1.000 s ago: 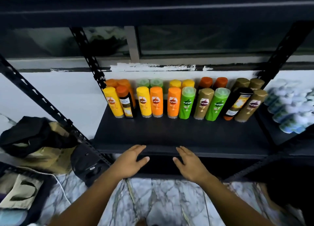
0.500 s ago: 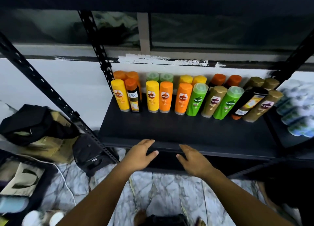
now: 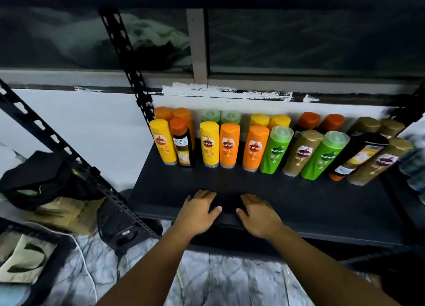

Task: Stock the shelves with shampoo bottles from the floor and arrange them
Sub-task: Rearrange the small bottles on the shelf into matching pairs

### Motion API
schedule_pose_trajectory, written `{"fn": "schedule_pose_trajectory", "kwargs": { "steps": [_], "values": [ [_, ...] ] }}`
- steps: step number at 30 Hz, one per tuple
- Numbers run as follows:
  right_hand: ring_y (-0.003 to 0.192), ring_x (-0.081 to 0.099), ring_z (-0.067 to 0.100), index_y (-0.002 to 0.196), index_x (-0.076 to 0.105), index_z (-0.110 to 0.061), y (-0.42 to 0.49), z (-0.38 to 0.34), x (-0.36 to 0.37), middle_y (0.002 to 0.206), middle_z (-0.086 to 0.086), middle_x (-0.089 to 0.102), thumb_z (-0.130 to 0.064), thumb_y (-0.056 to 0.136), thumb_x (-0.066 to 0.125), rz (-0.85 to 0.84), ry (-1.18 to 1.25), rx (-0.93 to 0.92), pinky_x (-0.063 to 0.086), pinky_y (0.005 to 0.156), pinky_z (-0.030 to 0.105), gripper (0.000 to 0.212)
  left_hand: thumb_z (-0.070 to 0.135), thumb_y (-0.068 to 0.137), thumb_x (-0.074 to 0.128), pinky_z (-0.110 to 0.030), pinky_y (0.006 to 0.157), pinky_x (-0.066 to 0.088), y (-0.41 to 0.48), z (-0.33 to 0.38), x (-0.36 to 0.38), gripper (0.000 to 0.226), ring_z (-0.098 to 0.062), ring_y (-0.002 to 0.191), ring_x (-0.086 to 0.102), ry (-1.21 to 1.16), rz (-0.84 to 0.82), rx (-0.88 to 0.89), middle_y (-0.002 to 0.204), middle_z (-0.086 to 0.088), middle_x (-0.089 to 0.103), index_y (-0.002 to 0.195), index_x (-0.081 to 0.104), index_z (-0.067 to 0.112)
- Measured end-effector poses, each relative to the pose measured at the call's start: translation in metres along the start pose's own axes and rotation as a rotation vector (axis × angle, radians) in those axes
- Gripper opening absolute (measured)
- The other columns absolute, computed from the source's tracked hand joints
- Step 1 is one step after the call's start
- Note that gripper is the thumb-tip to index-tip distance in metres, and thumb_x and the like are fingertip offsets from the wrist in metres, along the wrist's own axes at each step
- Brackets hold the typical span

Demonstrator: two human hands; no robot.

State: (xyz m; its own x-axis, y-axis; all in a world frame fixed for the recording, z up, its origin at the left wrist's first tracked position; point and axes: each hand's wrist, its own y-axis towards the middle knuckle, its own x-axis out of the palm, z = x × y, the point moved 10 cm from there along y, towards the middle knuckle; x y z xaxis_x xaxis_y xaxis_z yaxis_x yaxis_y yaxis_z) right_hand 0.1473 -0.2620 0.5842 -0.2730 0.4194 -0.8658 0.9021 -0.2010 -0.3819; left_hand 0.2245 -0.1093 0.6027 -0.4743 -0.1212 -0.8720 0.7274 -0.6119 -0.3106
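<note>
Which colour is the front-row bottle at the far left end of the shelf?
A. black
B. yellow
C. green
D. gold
B: the yellow bottle stands at the left end of the front row on the shelf, with a black bottle with an orange cap just to its right.

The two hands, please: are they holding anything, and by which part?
Nothing; left hand and right hand are open and empty by the shelf edge.
</note>
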Motion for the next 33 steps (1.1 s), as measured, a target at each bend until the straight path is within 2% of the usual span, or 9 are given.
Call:
{"fn": "schedule_pose_trajectory", "kwargs": {
  "steps": [6,11,15,19,22,26,29,33],
  "values": [
    [0.155,0.0,0.016,0.16,0.009,-0.016,0.064,0.007,0.009,0.168,0.0,0.006,-0.048,0.106,0.025,0.109,-0.037,-0.065,0.0,0.126,0.039,0.066,0.051,0.108,0.029,-0.044,0.128,0.0,0.065,-0.026,0.029,0.062,-0.017,0.158,-0.002,0.133,0.043,0.018,0.171,0.003,0.008,0.162,0.018,0.024],
    [0.152,-0.015,0.01,0.16,0.001,-0.018,0.079,0.009,0.028,0.168,-0.004,-0.008,-0.053,0.104,0.016,0.244,-0.181,-0.151,-0.007,0.125,0.041,0.068,0.052,0.108,0.02,-0.043,0.126,-0.01,0.084,-0.03,0.045,0.062,-0.011,0.156,-0.014,0.207,0.149,0.06,0.171,0.008,-0.003,0.163,0.008,0.027],
    [0.151,-0.016,0.007,0.16,-0.001,-0.021,0.081,0.009,0.032,0.167,-0.006,-0.01,-0.053,0.104,0.014,0.278,-0.193,-0.17,-0.008,0.125,0.038,0.067,0.057,0.106,0.018,-0.037,0.126,-0.011,0.088,-0.033,0.052,0.064,-0.006,0.154,-0.018,0.216,0.163,0.065,0.169,0.013,-0.009,0.163,0.003,0.031],
    [0.153,-0.008,0.006,0.161,0.006,-0.023,0.079,0.009,0.036,0.167,-0.008,-0.003,-0.056,0.103,0.018,0.322,-0.182,-0.179,-0.003,0.125,0.034,0.067,0.064,0.103,0.022,-0.03,0.126,-0.006,0.081,-0.035,0.053,0.066,0.001,0.153,-0.011,0.181,0.24,0.066,0.167,0.021,-0.004,0.162,0.009,0.036],
    [0.153,-0.001,0.008,0.16,0.012,-0.025,0.078,0.008,0.035,0.168,-0.007,0.003,-0.057,0.103,0.021,0.351,-0.173,-0.18,0.001,0.125,0.033,0.066,0.07,0.099,0.027,-0.035,0.128,0.005,0.078,-0.038,0.049,0.068,-0.002,0.155,-0.001,0.148,0.292,0.058,0.167,0.024,0.004,0.16,0.018,0.042],
    [0.154,0.006,0.013,0.16,0.018,-0.025,0.075,0.007,0.035,0.167,-0.006,0.008,-0.058,0.103,0.025,0.379,-0.17,-0.194,0.005,0.122,0.03,0.065,0.072,0.096,0.036,-0.036,0.127,0.012,0.076,-0.039,0.047,0.068,-0.008,0.156,0.01,0.104,0.338,0.072,0.166,0.02,0.015,0.157,0.029,0.043],
    [0.154,0.007,0.013,0.159,0.02,-0.024,0.072,0.006,0.034,0.167,-0.005,0.01,-0.058,0.103,0.026,0.37,-0.171,-0.191,0.007,0.123,0.032,0.065,0.077,0.092,0.039,-0.042,0.125,0.021,0.077,-0.042,0.044,0.072,-0.009,0.155,0.017,0.093,0.354,0.07,0.166,0.019,0.022,0.155,0.034,0.043],
    [0.154,0.011,0.016,0.157,0.026,-0.031,0.07,0.003,0.035,0.166,-0.007,0.016,-0.063,0.1,0.029,0.376,-0.165,-0.227,0.012,0.125,0.037,0.066,0.078,0.089,0.042,-0.042,0.12,0.031,0.075,-0.042,0.042,0.073,-0.012,0.15,0.031,0.088,0.403,0.072,0.162,0.017,0.033,0.152,0.043,0.04]
  ]
}}
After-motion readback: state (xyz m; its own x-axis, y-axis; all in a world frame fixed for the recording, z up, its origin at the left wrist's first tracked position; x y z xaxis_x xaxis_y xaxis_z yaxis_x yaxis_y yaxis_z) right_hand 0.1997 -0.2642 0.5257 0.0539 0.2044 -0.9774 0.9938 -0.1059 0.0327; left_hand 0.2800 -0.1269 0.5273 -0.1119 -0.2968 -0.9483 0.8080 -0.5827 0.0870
